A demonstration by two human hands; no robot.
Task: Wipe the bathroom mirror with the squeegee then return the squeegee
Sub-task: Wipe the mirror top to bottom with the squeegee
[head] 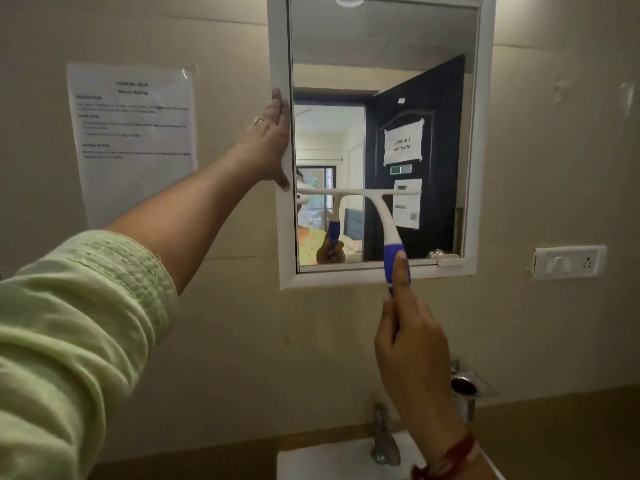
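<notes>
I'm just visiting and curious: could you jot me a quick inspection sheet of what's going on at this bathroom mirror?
Surface: mirror in a white frame, hung on a beige wall; it reflects a dark door.
Job's things: squeegee, white blade level against the lower glass, blue grip.
Clutter: metal cup holder and tap above a white basin.
Hands: left hand steadies the frame's left edge; right hand is closed on the squeegee grip.
Cables: nothing seen.
Surroundings: printed sheet taped left of the mirror; switch plate to the right.
</notes>
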